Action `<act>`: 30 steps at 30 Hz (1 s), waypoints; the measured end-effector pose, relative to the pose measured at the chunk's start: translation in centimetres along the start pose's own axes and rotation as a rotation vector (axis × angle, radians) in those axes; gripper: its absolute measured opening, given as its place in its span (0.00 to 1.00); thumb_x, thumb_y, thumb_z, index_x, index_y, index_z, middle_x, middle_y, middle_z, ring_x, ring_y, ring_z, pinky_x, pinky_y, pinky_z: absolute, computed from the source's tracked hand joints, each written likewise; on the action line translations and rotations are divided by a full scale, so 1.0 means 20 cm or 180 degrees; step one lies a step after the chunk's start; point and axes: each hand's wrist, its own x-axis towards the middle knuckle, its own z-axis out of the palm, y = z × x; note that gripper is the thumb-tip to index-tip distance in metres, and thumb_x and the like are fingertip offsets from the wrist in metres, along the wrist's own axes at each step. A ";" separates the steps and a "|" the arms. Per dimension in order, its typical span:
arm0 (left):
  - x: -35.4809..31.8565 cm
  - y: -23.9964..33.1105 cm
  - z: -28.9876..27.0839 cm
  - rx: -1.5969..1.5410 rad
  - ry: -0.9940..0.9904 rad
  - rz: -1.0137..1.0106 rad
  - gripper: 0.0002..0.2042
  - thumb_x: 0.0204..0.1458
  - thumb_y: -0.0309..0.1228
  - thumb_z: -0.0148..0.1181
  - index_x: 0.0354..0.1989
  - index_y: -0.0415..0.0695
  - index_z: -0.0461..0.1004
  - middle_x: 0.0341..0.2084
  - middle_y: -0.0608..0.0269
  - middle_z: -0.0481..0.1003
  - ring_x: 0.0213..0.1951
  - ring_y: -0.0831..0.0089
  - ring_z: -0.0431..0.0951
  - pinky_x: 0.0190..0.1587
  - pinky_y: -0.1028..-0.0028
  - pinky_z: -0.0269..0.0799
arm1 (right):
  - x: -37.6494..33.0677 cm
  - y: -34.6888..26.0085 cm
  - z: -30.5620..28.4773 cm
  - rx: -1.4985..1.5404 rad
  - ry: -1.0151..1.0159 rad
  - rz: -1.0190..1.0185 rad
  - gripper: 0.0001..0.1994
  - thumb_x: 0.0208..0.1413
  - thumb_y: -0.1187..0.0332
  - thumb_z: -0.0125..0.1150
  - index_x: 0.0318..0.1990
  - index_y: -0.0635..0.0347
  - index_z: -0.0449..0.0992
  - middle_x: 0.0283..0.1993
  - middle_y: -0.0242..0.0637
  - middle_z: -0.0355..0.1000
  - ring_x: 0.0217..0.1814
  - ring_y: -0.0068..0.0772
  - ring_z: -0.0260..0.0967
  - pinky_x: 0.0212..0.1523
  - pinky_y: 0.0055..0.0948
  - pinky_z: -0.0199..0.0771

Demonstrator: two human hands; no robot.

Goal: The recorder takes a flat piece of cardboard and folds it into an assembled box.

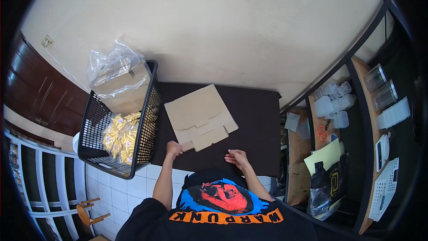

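A flattened brown cardboard box (196,111) with cut slots and flaps lies slantwise on the dark table (258,125). My left hand (174,148) is closed on a small flap at its near left corner. To the right of the cardboard, over the table's front edge, my right hand (237,158) is apart from it, with fingers loosely bent and nothing seen in them.
At the left stands a black plastic basket (145,125) with bagged yellow snacks (120,138) and clear-wrapped cardboard (127,87). Shelves at the right hold plastic containers (332,102), orange scissors (322,133) and a white basket (383,189). A wooden stool (91,212) is at lower left.
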 end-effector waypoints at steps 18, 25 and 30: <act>-0.07 0.31 0.51 0.3822 0.0376 0.1845 0.38 0.56 0.33 0.61 0.73 0.32 0.52 0.69 0.29 0.58 0.68 0.33 0.60 0.65 0.32 0.54 | -0.07 0.09 0.01 0.0589 -0.0217 0.0145 0.18 0.61 0.66 0.67 0.48 0.72 0.70 0.45 0.59 0.74 0.45 0.51 0.79 0.46 0.46 0.87; -0.11 0.47 0.67 0.4309 0.0535 0.1678 0.32 0.63 0.33 0.50 0.72 0.31 0.52 0.66 0.23 0.59 0.66 0.31 0.64 0.66 0.34 0.55 | 0.07 0.11 -0.03 0.0634 -0.0299 -0.0081 0.15 0.60 0.71 0.67 0.47 0.63 0.65 0.43 0.51 0.77 0.42 0.42 0.80 0.46 0.42 0.87; -0.14 0.52 0.61 0.4272 0.0280 0.1909 0.26 0.60 0.34 0.54 0.64 0.31 0.67 0.50 0.34 0.77 0.58 0.43 0.74 0.54 0.45 0.71 | 0.04 -0.01 0.01 0.0438 -0.0102 0.0095 0.06 0.65 0.67 0.62 0.42 0.57 0.72 0.39 0.44 0.78 0.37 0.40 0.80 0.42 0.39 0.85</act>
